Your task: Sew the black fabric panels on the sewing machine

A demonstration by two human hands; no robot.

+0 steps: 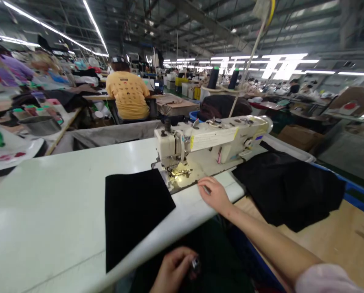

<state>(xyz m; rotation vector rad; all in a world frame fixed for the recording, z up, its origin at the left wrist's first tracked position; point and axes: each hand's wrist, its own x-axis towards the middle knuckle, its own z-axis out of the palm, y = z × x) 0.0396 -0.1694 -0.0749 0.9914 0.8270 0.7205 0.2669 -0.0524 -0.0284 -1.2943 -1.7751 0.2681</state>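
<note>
Below the table's front edge, my left hand point(175, 269) is closed around a small shiny metal piece that looks like a bobbin case point(195, 264). My right hand point(214, 196) rests at the front edge of the sewing machine's point(212, 138) bed, right of the lit needle area. Its fingers are bent and pressed together at the tips; what they pinch, if anything, is too small to tell. A black fabric panel point(133, 207) lies flat left of the needle, its lower corner reaching the table's rounded edge.
Black fabric pieces point(288, 183) are heaped on the right over a wooden board point(337, 240). The white tabletop point(47, 207) stretches left. Dark thread cones point(213, 78) stand behind the machine. A person in a yellow shirt point(128, 95) sits further back, facing away.
</note>
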